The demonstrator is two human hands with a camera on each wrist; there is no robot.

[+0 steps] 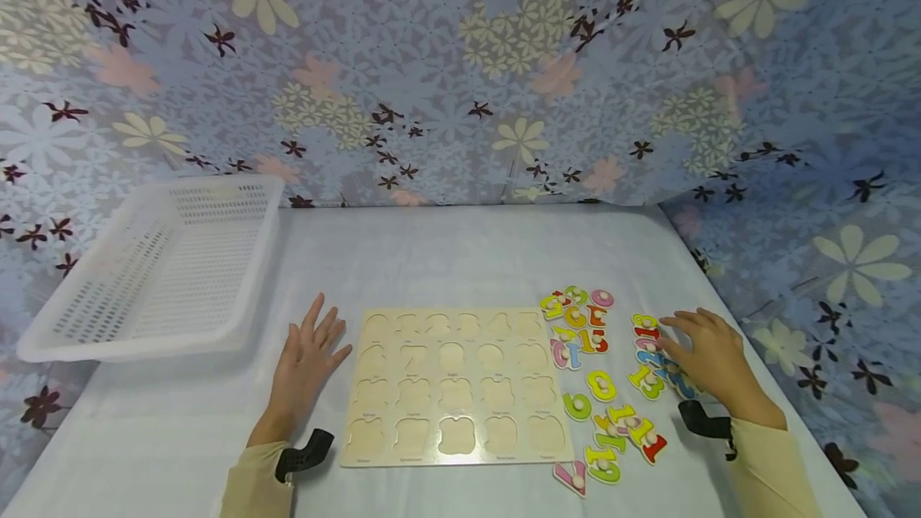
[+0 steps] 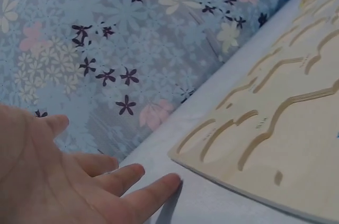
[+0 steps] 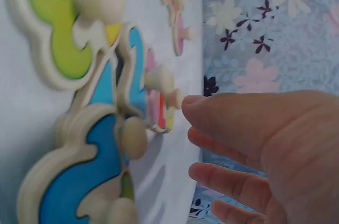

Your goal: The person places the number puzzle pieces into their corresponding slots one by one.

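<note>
A pale wooden puzzle board (image 1: 432, 458) with rows of shaped recesses lies on the white table. To its left, my left hand (image 1: 305, 362) rests with fingers spread, just beside the board's edge and holding nothing. My right hand (image 1: 708, 354) hovers by the right-hand cluster of number pieces, fingers loosely bent. That cluster has a red piece (image 1: 646, 332), a green 13 (image 1: 647, 382) and blue pieces (image 3: 79, 181), partly hidden under the hand. In the right wrist view, the thumb tip is right at a wooden knob (image 3: 175, 99), with the other fingers apart below it.
A white perforated basket (image 1: 248, 294) stands at the table's left. More knobbed number pieces lie loosely between board and right hand, including a yellow 0 (image 1: 601, 385), a green 19 (image 1: 602, 464) and a pink 7 (image 1: 572, 477). A floral cloth (image 1: 432, 102) hangs behind the table.
</note>
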